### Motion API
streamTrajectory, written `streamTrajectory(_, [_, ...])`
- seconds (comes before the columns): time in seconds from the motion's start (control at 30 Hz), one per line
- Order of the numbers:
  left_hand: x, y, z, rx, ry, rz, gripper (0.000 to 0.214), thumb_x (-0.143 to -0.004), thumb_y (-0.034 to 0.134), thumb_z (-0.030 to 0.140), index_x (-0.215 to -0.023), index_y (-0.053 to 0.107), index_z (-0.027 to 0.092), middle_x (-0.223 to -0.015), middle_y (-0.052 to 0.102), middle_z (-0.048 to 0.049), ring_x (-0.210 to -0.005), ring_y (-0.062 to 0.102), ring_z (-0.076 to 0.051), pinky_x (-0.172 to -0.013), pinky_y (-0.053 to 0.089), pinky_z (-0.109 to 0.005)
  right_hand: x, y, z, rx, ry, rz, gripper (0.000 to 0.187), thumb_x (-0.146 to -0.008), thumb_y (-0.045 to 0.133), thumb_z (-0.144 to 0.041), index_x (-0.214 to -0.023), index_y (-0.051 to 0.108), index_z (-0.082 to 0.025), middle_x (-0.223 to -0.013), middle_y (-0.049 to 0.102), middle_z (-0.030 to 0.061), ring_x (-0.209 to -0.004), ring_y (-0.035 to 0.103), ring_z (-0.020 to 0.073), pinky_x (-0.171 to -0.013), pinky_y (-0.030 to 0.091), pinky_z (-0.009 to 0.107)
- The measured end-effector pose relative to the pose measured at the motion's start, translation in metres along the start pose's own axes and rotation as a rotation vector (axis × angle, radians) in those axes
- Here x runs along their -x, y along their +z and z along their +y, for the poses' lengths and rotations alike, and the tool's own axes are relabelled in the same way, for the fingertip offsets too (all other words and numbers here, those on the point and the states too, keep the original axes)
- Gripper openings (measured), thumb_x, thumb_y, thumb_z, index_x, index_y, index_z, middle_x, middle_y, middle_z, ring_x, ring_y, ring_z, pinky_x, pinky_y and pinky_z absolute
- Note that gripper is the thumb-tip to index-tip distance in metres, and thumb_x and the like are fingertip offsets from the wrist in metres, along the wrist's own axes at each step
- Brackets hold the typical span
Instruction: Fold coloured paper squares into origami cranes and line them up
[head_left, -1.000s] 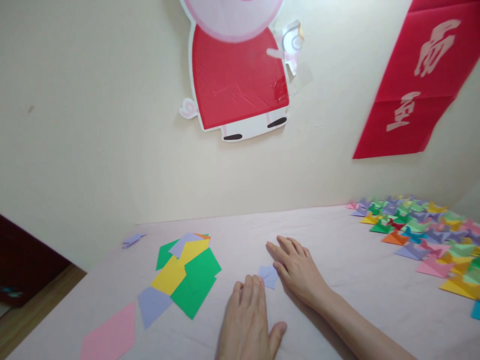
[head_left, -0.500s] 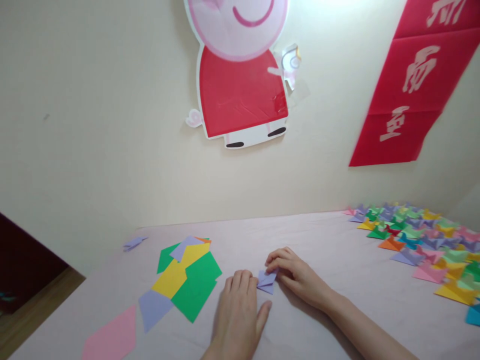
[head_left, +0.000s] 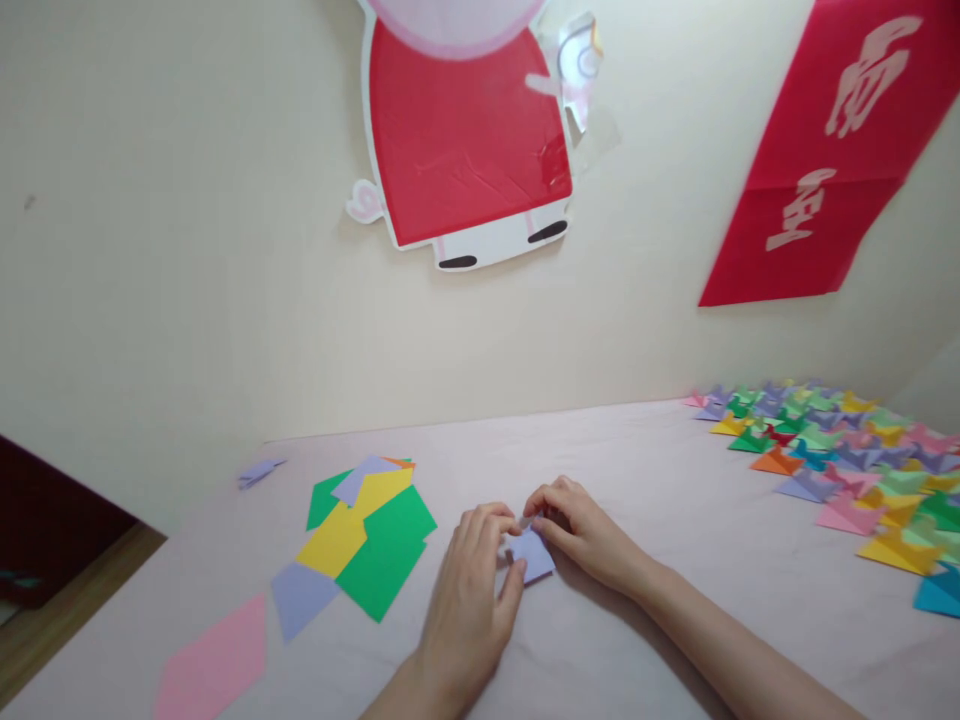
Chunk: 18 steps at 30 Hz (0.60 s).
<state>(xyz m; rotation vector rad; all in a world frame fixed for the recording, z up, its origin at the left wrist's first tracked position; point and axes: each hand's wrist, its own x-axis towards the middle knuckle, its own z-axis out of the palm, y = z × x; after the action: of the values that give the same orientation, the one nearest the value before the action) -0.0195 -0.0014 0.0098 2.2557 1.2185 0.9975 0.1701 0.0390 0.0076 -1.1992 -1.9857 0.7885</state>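
A small folded piece of purple paper [head_left: 534, 557] is between my two hands on the table, its lower edge lifted a little off the surface. My left hand [head_left: 480, 570] grips its left side, thumb in front and fingers curled behind. At the far corner, the thumb and fingertips of my right hand [head_left: 571, 515] pinch the same paper. The fingers cover part of its far edge, so the folds there are hidden.
Left of my hands lie overlapping sheets of green [head_left: 390, 560], yellow [head_left: 334, 540], purple [head_left: 302, 598] and pink paper [head_left: 214, 660]. A folded purple piece [head_left: 261, 472] sits farther back. Many folded paper figures [head_left: 840, 450] stand in rows at the right, near the wall [head_left: 247, 300].
The purple paper has been turned and raised slightly, and now shows a flatter face. My left fingers have curled onto it, with both hands closer together. The view has tilted down a little.
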Motion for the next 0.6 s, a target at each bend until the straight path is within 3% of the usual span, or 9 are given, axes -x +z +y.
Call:
streamTrajectory(0.1, [-0.001,0.001,-0.001,0.017,0.086,-0.144,0.035,-0.085,0.043,-0.001,-0.109,0.052,0.023,-0.116,0.056,-0.0051,-0.11,0.049,-0.021,-0.096,0.04,-0.039,-0.001,0.003,-0.001,0.115,-0.072,-0.008,0.016,-0.083,0.054,-0.009,-0.088,0.062,-0.022,-0.089,0.061,0.0034,-0.092,0.05,0.0218,-0.085,0.039,0.038])
streamTrajectory(0.27, [0.001,0.003,-0.002,-0.04,0.078,-0.211,0.045,-0.08,0.04,-0.005,-0.114,0.054,0.02,-0.116,0.057,-0.0064,-0.106,0.05,-0.022,-0.095,0.042,-0.04,0.0,-0.002,-0.003,0.123,-0.097,0.043,0.018,-0.083,0.052,-0.007,-0.09,0.059,-0.021,-0.095,0.059,0.0048,-0.095,0.049,0.0219,-0.087,0.039,0.038])
streamTrajectory(0.47, [0.001,0.0,0.001,-0.082,0.041,-0.219,0.044,-0.08,0.042,-0.002,-0.115,0.055,0.022,-0.114,0.057,-0.0056,-0.102,0.051,-0.022,-0.091,0.044,-0.04,0.006,-0.02,-0.015,0.143,-0.175,-0.23,0.019,-0.077,0.06,-0.005,-0.087,0.061,-0.022,-0.089,0.061,0.0009,-0.091,0.051,0.0193,-0.086,0.04,0.034])
streamTrajectory(0.6, [-0.001,-0.002,0.002,-0.105,0.034,-0.236,0.038,-0.083,0.044,0.0,-0.112,0.056,0.022,-0.113,0.058,-0.0053,-0.102,0.051,-0.023,-0.09,0.043,-0.04,0.009,-0.017,-0.018,0.321,-0.281,-0.256,0.017,-0.077,0.065,-0.008,-0.089,0.063,-0.02,-0.092,0.062,0.0029,-0.089,0.051,0.0193,-0.081,0.04,0.032])
